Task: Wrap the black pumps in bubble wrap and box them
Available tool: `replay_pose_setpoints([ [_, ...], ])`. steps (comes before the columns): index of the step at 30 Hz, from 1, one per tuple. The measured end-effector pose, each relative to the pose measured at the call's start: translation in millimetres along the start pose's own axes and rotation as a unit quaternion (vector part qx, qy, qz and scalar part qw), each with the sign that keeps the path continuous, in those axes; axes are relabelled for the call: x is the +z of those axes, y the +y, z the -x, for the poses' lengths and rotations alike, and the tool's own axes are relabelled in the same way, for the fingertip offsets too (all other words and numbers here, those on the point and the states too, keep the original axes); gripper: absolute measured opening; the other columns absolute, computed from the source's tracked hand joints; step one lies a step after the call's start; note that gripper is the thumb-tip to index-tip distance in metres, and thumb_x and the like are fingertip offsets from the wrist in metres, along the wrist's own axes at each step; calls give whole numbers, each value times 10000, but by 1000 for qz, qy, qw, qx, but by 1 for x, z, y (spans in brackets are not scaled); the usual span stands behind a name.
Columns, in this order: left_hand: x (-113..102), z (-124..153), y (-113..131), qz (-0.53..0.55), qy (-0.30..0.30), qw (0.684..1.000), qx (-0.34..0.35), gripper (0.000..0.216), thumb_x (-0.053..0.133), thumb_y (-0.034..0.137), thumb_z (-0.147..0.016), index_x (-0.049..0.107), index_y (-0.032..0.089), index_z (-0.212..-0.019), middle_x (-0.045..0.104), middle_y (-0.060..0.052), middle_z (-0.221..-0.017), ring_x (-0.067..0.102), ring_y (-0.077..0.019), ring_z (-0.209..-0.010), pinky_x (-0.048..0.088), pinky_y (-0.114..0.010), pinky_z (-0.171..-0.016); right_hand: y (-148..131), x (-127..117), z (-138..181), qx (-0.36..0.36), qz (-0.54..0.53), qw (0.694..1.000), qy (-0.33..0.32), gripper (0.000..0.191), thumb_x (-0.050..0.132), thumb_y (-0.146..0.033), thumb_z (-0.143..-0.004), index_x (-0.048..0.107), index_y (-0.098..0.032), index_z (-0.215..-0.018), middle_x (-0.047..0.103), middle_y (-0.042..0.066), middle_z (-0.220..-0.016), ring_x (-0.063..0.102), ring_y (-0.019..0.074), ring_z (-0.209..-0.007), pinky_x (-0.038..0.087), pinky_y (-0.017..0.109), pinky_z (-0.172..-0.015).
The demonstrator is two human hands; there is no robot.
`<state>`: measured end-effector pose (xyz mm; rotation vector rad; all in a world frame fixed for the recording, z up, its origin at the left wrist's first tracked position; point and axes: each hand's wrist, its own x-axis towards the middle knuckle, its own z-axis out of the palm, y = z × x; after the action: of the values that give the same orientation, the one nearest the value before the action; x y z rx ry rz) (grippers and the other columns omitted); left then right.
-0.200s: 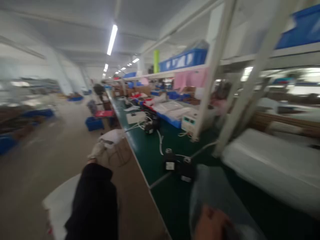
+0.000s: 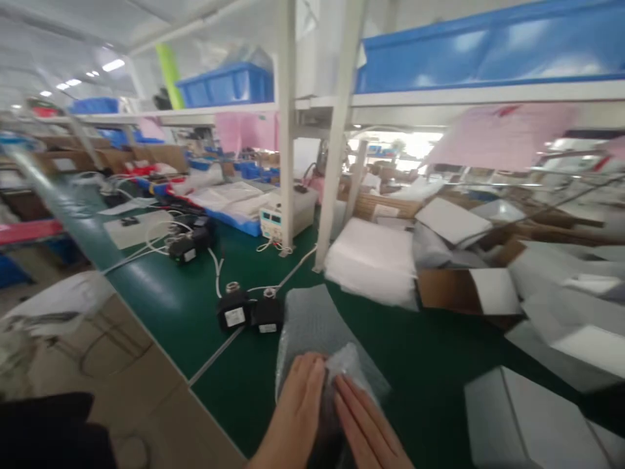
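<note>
The head view has the translucent bubble wrap [image 2: 308,318] directly under the grip, spread on the green bench [image 2: 415,368] and reaching forward past the fingertips. The left hand [image 2: 299,400] and right hand [image 2: 367,420] lie on it side by side, each with fingers straight and pressed together, a narrow gap between the hands. A dark object [image 2: 330,438] shows in that gap, too blurred to identify. Whether the thumbs pinch anything, I cannot tell.

Just ahead and left of the grip stand two black parts with metal tops: one black part [image 2: 233,309] and, nearer the wrap, a second black part [image 2: 266,314]. Ahead and right is a stack of white sheets [image 2: 372,257]; beyond its right side lies an open carton [image 2: 452,291]. A white box [image 2: 540,417] sits well to the right of the grip. Farther ahead, slightly left, a power supply [image 2: 271,223] stands against a post [image 2: 287,130].
</note>
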<state>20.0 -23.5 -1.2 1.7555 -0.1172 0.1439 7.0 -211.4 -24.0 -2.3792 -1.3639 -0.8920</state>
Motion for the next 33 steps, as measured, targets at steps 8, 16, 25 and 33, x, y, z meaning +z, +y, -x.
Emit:
replay_pose_setpoints([
  [8, -1, -8, 24, -30, -66, 997, -37, 427, 571, 530, -829, 633, 172, -1055, 624, -96, -1088, 582, -288, -1048, 440, -412, -988, 0, -24, -6, 31, -133, 989, -46, 717, 540, -63, -971, 254, -212, -1612, 576, 83, -1457, 535, 184, -1363, 464, 258, -1129],
  [16, 0, -12, 34, -58, -41, 997, -35, 400, 604, 506, -789, 661, 173, -1002, 690, -94, -1028, 621, -293, -974, 479, -403, -967, 20, -47, -10, 79, -35, 996, -26, 992, 834, -406, -776, 306, -44, -1534, 412, 259, -1537, 309, 359, -1495, 394, 510, -1194],
  [25, -1, -16, 48, 224, -125, 950, -179, 792, 667, 589, -819, 474, 207, -1485, 611, -98, -1396, 593, -298, -1262, 462, -408, -1120, 11, -58, -23, -4, 47, 998, 43, 380, 467, -164, -1010, 555, -118, -1378, 604, 162, -1381, 426, 307, -1424, 512, 446, -1091],
  [33, -33, -14, 58, 166, -230, 944, -168, 796, 573, 761, -867, 548, 190, -1420, 692, -144, -1189, 702, -237, -689, 598, -337, -606, 15, -55, -25, 328, -446, 827, 98, 671, 704, -226, -713, 530, -208, -1361, 679, 92, -1188, 693, 237, -1023, 583, 311, -891],
])
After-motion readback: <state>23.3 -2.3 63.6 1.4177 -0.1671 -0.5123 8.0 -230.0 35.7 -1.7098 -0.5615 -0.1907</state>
